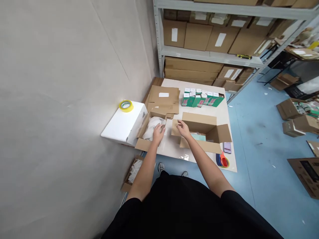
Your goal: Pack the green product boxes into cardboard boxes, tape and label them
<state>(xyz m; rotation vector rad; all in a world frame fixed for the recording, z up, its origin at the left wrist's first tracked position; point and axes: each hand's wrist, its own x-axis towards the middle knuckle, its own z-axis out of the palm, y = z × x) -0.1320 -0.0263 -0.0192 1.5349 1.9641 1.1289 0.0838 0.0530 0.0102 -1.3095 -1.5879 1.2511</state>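
My left hand [159, 133] is at the right side of an open cardboard box [143, 143], its fingers spread. Under and beside the fingertips lies white packing material [152, 126] that fills this box; whether they touch it I cannot tell. My right hand [183, 129] hovers by the left flap of a larger open carton [199, 118], fingers loosely curved and apart, with nothing visible in them. Inside the carton is a pale green item [198, 136], partly hidden by my right forearm and the carton's wall.
Several green-and-white small boxes [203, 99] stand at the table's back. Flattened cardboard [164, 99] lies behind the left box. Yellow tape [126, 106] sits on a white block [119, 124]. An orange-handled tool [223, 159] is at front right. Shelving [209, 55] rises behind the table.
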